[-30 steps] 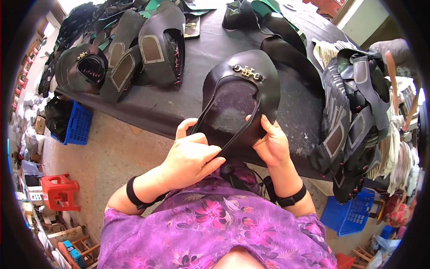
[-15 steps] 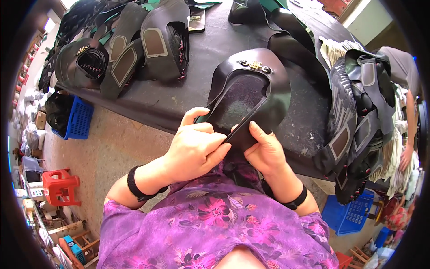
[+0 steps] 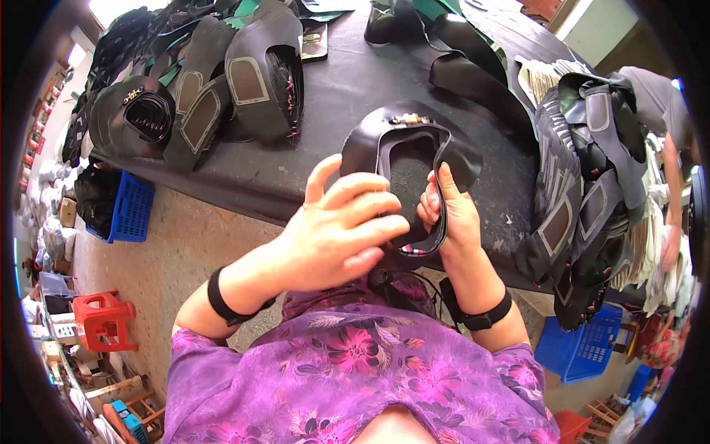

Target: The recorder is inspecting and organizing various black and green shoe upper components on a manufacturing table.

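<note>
nearest is the wearer's purple floral shirt (image 3: 355, 370), with a black band (image 3: 220, 297) around the left wrist. just beyond, the left hand (image 3: 336, 226) is loosely spread, palm down, over the left side of a black shoe upper (image 3: 362, 148); whether its fingertips grip the material beneath cannot be told. the right hand (image 3: 452, 214) pinches the upper's right wall, thumb on the rim and fingers inside the opening. the upper is in front of the body, at the near edge of the black-covered table (image 3: 325, 148), its toe end pointing away and a gold-coloured ornament (image 3: 409, 118) across the front.

it looks light and supple, likely to flex and twist rather than hold its shape, and its glossy face may slip a little under dry fingers. the side walls near the opening seem the best hold; the ornament is probably the part to spare from pressing or scratching.

farther off, stacked uppers (image 3: 262, 96) lie to the left and a heap of dark cut pieces (image 3: 558, 214) to the right, with a co-worker's arm (image 3: 671, 196) beyond that heap.
</note>
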Available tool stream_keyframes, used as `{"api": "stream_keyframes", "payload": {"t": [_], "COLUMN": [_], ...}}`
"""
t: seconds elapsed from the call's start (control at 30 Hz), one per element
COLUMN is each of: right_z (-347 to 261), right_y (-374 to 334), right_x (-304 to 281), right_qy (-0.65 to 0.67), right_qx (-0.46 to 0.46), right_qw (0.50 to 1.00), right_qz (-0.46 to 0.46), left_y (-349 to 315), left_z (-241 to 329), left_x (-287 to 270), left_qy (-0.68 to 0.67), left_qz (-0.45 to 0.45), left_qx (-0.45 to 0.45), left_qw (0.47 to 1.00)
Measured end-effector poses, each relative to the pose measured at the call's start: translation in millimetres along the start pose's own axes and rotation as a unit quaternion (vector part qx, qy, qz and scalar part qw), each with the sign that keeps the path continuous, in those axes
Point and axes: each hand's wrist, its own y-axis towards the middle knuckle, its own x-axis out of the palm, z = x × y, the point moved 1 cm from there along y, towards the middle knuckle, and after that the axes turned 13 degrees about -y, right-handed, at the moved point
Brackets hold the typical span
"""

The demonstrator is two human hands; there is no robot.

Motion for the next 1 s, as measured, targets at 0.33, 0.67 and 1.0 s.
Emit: {"api": "stream_keyframes", "payload": {"t": [0.33,0.67,1.0], "right_z": [-69,-64,-60], "right_y": [-47,-49,-45], "right_x": [-7,5,-7], "right_qy": [-0.653,-0.767,-0.716], "right_qx": [-0.400,-0.331,-0.338], "right_qw": [0.643,0.483,0.553], "right_qz": [-0.017,-0.262,-0.259], "left_y": [28,82,106], "left_z": [-40,-65,-46], "left_x": [8,-5,31], "left_qy": [-0.080,-0.150,-0.123], "left_qz": [-0.080,-0.306,-0.392], "left_qx": [0.038,0.041,0.026], "left_qw": [0.993,0.939,0.911]}}
